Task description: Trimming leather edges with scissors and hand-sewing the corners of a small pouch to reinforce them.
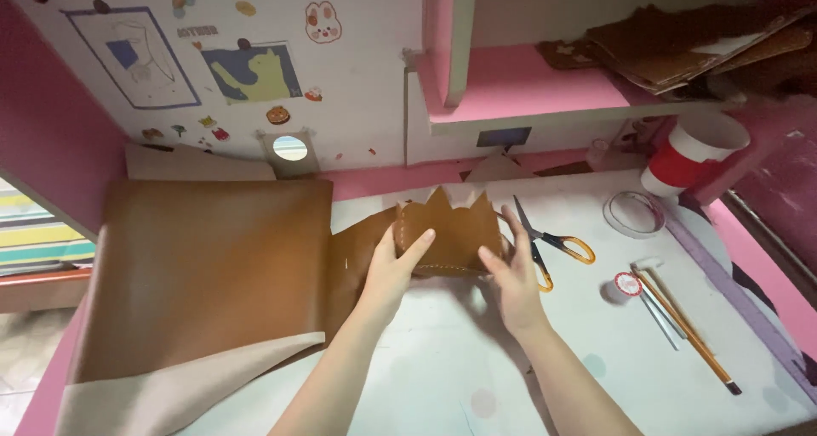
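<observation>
both hands, left hand (393, 266) and right hand (513, 270), pinch a stitched brown leather crown piece (451, 232) between them, seemingly checking its seam; orange-handled scissors (549, 245) lie just right.

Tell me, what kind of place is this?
Probably a child's craft desk at home. The wall has stickers and small drawings, the shelf is pink, and scissors and pencils lie on the desk. Both hands, left hand and right hand, hold a brown crown-shaped piece.
</observation>
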